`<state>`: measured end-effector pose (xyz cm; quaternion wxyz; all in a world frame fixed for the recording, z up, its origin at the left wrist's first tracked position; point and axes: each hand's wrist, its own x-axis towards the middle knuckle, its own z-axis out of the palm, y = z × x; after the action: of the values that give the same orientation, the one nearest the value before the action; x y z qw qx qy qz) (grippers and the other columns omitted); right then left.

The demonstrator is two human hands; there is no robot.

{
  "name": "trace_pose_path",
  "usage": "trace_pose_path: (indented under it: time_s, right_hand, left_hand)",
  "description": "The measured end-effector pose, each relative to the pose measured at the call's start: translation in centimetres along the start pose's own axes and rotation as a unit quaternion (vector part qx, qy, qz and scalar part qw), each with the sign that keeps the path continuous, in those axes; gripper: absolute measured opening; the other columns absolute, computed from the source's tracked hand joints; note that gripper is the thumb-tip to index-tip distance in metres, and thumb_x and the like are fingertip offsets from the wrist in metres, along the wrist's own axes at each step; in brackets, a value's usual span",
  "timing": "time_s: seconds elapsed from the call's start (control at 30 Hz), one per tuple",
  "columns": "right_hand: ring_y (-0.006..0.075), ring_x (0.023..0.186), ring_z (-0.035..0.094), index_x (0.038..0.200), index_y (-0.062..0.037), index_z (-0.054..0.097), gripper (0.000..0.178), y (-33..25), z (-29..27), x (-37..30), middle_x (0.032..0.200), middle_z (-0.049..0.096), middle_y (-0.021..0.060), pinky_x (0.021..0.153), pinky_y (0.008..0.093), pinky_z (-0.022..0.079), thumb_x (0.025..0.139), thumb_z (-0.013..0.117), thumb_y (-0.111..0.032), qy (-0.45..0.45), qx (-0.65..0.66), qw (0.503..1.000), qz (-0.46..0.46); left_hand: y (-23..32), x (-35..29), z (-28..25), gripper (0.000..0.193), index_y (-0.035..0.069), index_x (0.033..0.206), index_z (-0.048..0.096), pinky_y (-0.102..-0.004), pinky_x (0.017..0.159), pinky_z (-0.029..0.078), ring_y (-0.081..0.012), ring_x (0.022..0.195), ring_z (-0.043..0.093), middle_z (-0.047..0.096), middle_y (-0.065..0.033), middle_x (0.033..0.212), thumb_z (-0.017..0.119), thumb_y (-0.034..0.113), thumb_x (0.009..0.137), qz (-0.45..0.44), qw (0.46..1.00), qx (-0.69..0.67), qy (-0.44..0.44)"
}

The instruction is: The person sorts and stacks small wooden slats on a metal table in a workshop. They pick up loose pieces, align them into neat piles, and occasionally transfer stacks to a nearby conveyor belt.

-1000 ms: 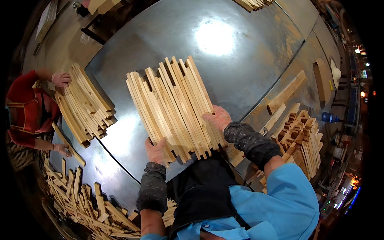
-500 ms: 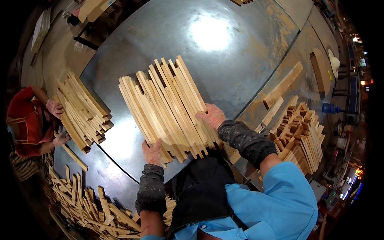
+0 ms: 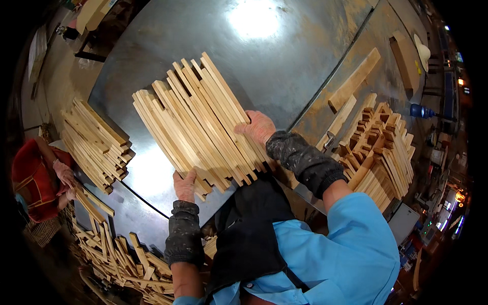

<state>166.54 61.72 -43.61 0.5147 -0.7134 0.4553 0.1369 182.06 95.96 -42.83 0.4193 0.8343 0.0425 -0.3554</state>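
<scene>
A side-by-side row of pale wooden strips point(image 3: 190, 122) lies on the metal table in front of me, its ends uneven at the far side. My left hand point(image 3: 185, 185), in a pinkish glove, is closed on the near left corner of the row, thumb on top. On the right edge of the row my right hand point(image 3: 257, 127) is closed, its thumb over the outer strips and its other fingers partly hidden. Dark speckled sleeves cover both forearms.
Left of me lies another row of strips point(image 3: 94, 145); beside it a co-worker's gloved hand point(image 3: 64, 174) is near a strip. Loose strips point(image 3: 119, 254) are heaped below. At right stand stacked wooden pieces point(image 3: 378, 152) and a long board point(image 3: 355, 79) on the metal table point(image 3: 305, 56).
The co-worker's hands have left the left row and moved nearer the loose heap, with a strip at them. My view has shifted slightly; both my hands keep their hold on the strips.
</scene>
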Motion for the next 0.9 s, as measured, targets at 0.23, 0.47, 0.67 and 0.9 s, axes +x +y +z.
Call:
trace_pose_path:
  time_s: [0.23,0.47,0.67,0.9]
  right_hand:
    - [0.0338,0.117,0.071,0.139,0.0042,0.065,0.072,-0.9,-2.0,-0.5,0.127,0.075,0.0217,0.105,0.039,0.052,0.085,0.087,-0.039,-0.036,0.08,0.996,-0.006]
    - [0.037,0.112,0.071,0.134,-0.0022,0.068,0.063,0.4,-1.9,0.7,0.122,0.075,0.0228,0.099,0.0437,0.054,0.089,0.08,-0.045,-0.032,0.004,0.999,-0.028]
    - [0.0405,0.105,0.07,0.125,-0.004,0.069,0.06,-1.6,-2.9,-0.5,0.108,0.073,0.0228,0.094,0.0497,0.055,0.093,0.07,-0.055,0.055,-0.206,0.976,-0.049]
    - [0.0401,0.118,0.066,0.146,-0.003,0.056,0.071,1.5,-2.7,0.7,0.126,0.07,0.0206,0.099,0.0505,0.053,0.096,0.069,-0.052,0.129,-0.236,0.962,-0.048]
  left_hand:
    - [-1.7,-0.2,0.3,0.073,-0.006,0.146,0.052,-0.0381,0.096,0.058,-0.0288,0.111,0.07,0.07,-0.0188,0.128,0.087,0.024,0.09,-0.021,0.999,-0.03,0.014]
    - [-3.1,-1.0,0.6,0.075,-0.006,0.147,0.051,-0.038,0.097,0.057,-0.0289,0.112,0.07,0.069,-0.0187,0.13,0.088,0.021,0.088,-0.02,0.999,-0.008,0.023]
    - [-2.3,-1.6,0.5,0.076,-0.006,0.15,0.049,-0.0373,0.098,0.058,-0.0287,0.114,0.069,0.069,-0.0196,0.132,0.087,0.019,0.088,-0.02,0.999,-0.033,0.006]
    - [-2.0,-1.5,0.4,0.078,-0.006,0.151,0.049,-0.0378,0.098,0.058,-0.0283,0.116,0.068,0.068,-0.0192,0.132,0.088,0.018,0.088,-0.008,1.0,0.005,0.009]
